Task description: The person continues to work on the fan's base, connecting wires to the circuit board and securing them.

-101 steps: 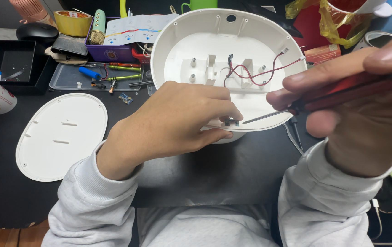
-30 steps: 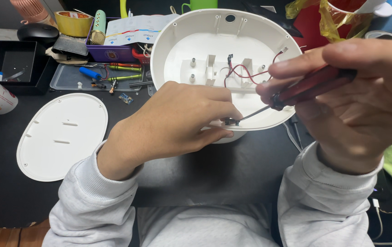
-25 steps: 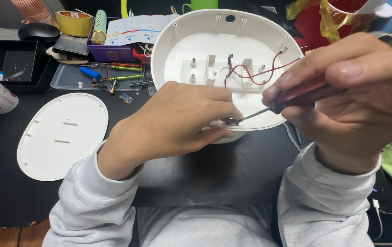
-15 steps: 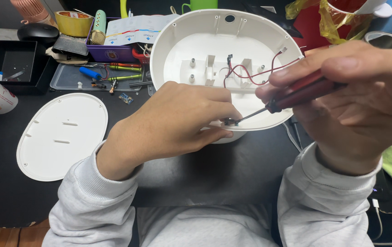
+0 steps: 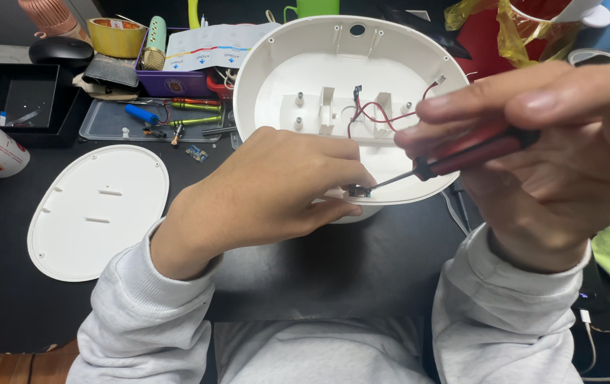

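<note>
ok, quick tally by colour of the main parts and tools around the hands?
White: 2, open oval shell, flat oval cover
Red: 2, screwdriver in right hand, wires inside shell
Silver: 1, small part at left hand
Total: 5

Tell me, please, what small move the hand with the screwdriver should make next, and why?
Probably keep the tip seated and turn the red-handled screwdriver gently. Its tip already rests on the small metal part that the left hand pinches at the rim of the white shell, and the right hand grips the handle.
</note>
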